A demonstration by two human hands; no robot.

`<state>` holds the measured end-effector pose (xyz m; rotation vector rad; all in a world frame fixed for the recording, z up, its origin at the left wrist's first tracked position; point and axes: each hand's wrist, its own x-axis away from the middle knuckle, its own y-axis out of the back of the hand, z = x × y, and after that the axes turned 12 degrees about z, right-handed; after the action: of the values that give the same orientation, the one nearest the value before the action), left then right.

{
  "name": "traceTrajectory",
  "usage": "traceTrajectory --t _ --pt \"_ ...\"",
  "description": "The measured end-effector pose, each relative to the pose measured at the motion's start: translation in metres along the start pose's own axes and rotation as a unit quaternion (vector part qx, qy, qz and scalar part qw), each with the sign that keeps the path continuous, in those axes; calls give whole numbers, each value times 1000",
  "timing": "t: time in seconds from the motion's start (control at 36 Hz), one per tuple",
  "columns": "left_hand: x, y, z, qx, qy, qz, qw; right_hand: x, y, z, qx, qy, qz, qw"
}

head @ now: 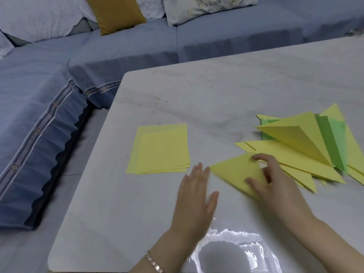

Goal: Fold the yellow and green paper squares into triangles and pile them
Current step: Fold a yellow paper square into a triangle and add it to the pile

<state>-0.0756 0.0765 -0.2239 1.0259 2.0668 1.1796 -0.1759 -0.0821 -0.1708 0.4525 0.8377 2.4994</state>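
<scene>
- Left hand [194,196]: fingers flat and together.
- Right hand [275,186]: fingers spread on the yellow triangle [234,174]; whether they pinch it is unclear.
- Best slid flat onto the triangle pile [307,146], edges matched.

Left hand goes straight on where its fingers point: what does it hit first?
Likely nothing: the left hand points up the bare strip of table between the stack of yellow squares and the folded triangle, whose tip sits close to that line.
</scene>
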Motion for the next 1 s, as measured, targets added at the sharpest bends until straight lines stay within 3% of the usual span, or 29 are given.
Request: traceTrajectory --t 0.11,0.25,0.33,0.44,0.53,0.75,0.86,0.94,1.0 --pt "-27 32 23 -48 52 -76 995 -9 38 -13 49 39 -128 990" --pt "-51 54 42 -44 196 49 978 -25 49 -45 170 -55 -98 979" --pt "-56 55 47 -61 220 109 968 -28 38 -59 231 -82 -98 965" --pt "-55 61 44 -79 222 90 968 -27 22 -63 300 -8 -183 936" --pt "-53 63 42 -81 215 84 970 -21 9 -53 300 95 -188 930" --pt "-40 77 46 -194 117 38 973 -6 -13 -25 205 224 -94 948" --pt "-27 81 27 -205 -58 -93 973 -2 -13 -9 165 278 -70 944" --pt "-20 81 4 -177 -226 -96 953 -2 -12 7 180 331 -63 924" --pt "-15 78 -8 -147 -281 -76 945 -2 -13 14 176 363 -69 912"
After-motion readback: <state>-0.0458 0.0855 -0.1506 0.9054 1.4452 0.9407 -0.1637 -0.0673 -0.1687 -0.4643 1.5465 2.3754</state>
